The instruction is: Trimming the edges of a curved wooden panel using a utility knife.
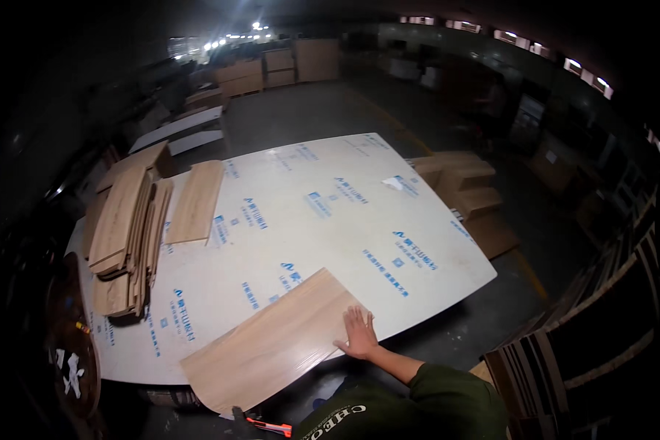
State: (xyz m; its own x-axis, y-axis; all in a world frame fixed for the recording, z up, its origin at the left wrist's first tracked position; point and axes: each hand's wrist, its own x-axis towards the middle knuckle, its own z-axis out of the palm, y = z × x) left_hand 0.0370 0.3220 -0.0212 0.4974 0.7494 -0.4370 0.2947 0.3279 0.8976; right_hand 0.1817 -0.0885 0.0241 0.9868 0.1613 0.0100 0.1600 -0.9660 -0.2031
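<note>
A light wood-grain board (264, 352) with one rounded corner lies slantwise over the near edge of a large white worktop (345, 257) printed in blue. On the board's right end my right hand (358, 334) rests flat, fingers stretched out and spread, holding nothing. Beneath the board's near rounded corner shows a red-orange and black tool (270, 427), its exact kind unclear. I do not see my left hand; whether it touches that tool is hidden.
Stacked wood-grain panels (121, 227) stand at the worktop's left, beside a single panel (196, 202). A dark round-edged surface (88, 359) with white scraps adjoins the left side. Cartons or boards (462, 183) sit beyond the right edge; upright panels (528, 374) stand lower right.
</note>
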